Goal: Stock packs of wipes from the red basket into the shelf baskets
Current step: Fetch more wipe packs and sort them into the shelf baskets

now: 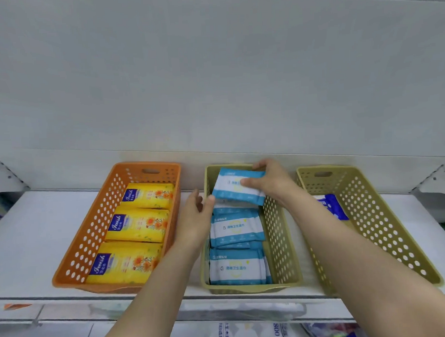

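My right hand (270, 184) grips a blue-and-white pack of wipes (236, 190) and holds it tilted over the far end of the middle olive basket (282, 242). Several more blue-and-white packs (237, 248) lie stacked in that basket. My left hand (195, 217) is at the basket's left wall, its thumb touching the lower left corner of the held pack. The red basket is not in view.
An orange basket (92, 231) on the left holds three yellow packs (137, 224). A second olive basket (374, 226) on the right holds a dark blue pack (333, 204). All stand on a white shelf (30, 245) with a back wall; more goods show on the shelf below.
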`<act>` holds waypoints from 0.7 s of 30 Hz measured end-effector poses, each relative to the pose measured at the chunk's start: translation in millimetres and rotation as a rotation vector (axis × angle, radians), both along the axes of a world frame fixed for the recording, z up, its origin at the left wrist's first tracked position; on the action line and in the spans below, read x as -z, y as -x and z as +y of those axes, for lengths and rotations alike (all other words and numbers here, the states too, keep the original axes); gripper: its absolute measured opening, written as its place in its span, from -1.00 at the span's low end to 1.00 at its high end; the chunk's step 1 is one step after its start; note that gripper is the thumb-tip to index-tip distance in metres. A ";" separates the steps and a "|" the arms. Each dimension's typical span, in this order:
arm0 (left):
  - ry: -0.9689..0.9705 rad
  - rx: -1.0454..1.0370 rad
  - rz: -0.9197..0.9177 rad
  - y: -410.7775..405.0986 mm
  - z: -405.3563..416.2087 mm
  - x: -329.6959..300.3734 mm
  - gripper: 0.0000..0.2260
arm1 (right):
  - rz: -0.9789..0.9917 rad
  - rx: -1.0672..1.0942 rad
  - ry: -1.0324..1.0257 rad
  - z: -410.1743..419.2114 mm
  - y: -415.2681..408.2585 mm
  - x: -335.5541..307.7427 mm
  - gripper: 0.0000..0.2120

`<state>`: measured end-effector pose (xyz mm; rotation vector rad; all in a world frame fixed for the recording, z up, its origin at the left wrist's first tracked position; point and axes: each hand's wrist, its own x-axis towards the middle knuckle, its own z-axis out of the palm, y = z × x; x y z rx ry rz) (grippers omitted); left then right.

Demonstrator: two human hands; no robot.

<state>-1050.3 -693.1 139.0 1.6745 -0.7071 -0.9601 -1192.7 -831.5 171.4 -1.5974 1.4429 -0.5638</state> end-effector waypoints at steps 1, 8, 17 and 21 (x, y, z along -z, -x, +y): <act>-0.022 0.030 0.015 2.7 2.3 2.9 -0.64 | 0.077 -0.048 0.024 0.0 -3.7 4.3 -0.50; -0.007 0.061 -0.030 3.1 4.4 5.2 -0.84 | 0.383 -0.223 0.197 -0.9 -26.6 34.4 -0.39; -0.003 0.050 -0.067 2.7 1.6 11.0 -0.74 | 0.510 -0.230 0.129 11.7 -33.6 59.0 -0.59; -0.004 0.049 -0.076 2.3 1.2 11.8 -0.74 | 0.469 -0.251 0.108 12.0 -31.9 55.6 -0.52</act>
